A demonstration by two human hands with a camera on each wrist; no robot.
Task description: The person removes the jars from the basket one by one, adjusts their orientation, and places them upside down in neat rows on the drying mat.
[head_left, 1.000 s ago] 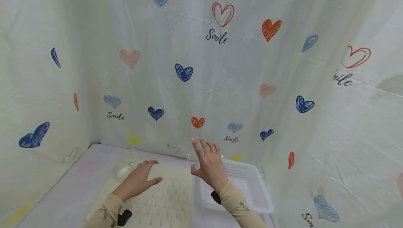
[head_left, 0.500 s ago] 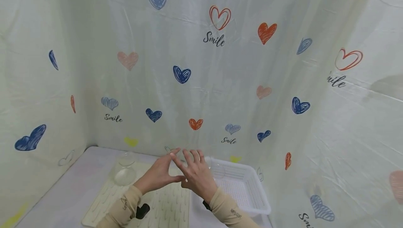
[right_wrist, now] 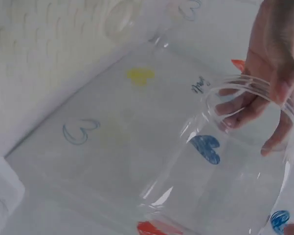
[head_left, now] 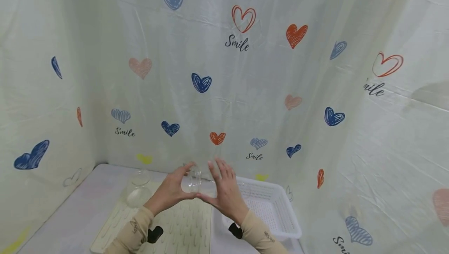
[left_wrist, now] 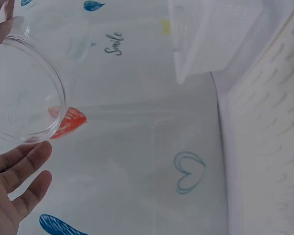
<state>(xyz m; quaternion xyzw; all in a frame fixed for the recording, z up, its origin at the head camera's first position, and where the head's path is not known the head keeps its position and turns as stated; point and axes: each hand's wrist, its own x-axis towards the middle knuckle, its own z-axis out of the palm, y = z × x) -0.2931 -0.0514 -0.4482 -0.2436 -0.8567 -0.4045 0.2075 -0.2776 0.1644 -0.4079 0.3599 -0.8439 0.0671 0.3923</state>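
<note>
A clear jar [head_left: 195, 180] lies on its side in the air between both hands, its threaded neck toward the left. My left hand [head_left: 172, 187] grips the neck, fingers above and thumb below. My right hand [head_left: 228, 189] holds the jar's body, partly hiding it, with its thumb near the left thumb. In the left wrist view the jar's round rim [left_wrist: 62, 88] faces the camera. From the right wrist view, the jar's long smooth body [right_wrist: 159, 196] stretches to the neck, where the left fingers [right_wrist: 249, 110] curl.
At the left, another clear jar [head_left: 137, 196] stands on a cream drying mat [head_left: 175, 226] covered in small ridges. A white perforated basket [head_left: 292, 223] stands to the right of the mat. Behind the table [head_left: 78, 211] hangs a white curtain [head_left: 245, 90] printed with hearts.
My left hand has moved right from over the mat and taken hold of the jar's neck. My right hand has brought the jar slightly left, and its neck shows more plainly.
</note>
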